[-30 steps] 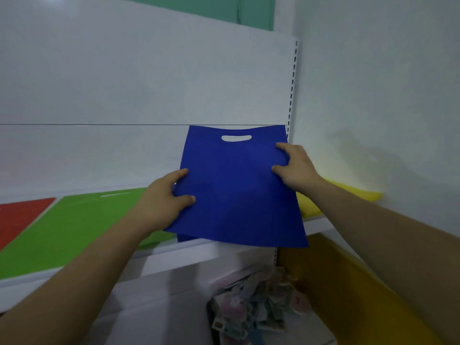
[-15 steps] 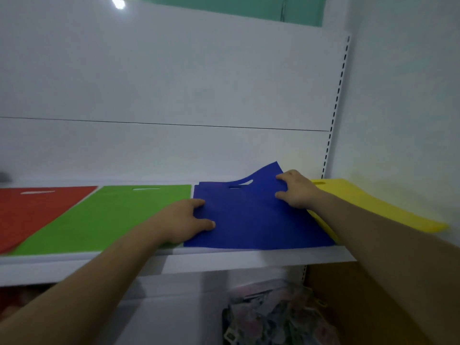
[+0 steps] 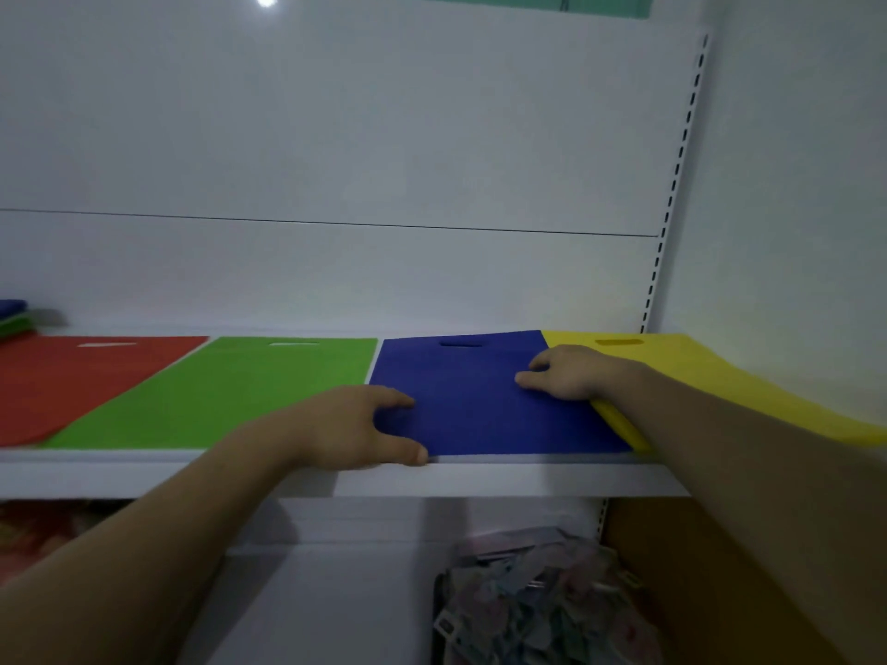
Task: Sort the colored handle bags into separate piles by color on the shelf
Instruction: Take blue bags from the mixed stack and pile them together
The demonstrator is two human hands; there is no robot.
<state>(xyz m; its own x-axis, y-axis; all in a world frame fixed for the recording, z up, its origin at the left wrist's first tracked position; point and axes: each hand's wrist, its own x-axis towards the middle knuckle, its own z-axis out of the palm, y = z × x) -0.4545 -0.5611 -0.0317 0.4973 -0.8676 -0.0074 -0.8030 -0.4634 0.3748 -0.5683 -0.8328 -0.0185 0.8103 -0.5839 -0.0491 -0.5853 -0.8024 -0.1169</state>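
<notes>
A blue handle bag (image 3: 485,410) lies flat on the white shelf (image 3: 480,479), between a green bag (image 3: 240,391) and a yellow bag (image 3: 710,381). A red bag (image 3: 72,381) lies at the left end of the row. My left hand (image 3: 355,429) rests on the blue bag's front left corner, thumb along the shelf's front edge. My right hand (image 3: 571,374) presses on the blue bag's right side, where it meets the yellow bag. The yellow bag's right end curls up against the side wall.
A small stack of folded blue, green and red bags (image 3: 14,319) sits at the shelf's far left. Below the shelf are a bin of small packets (image 3: 542,602) and a brown cardboard box (image 3: 720,578). A white wall closes the right side.
The blue bag, held up in the air a second ago, has been lowered onto the shelf and now lies flat. Both hands have shifted from gripping it to resting on top.
</notes>
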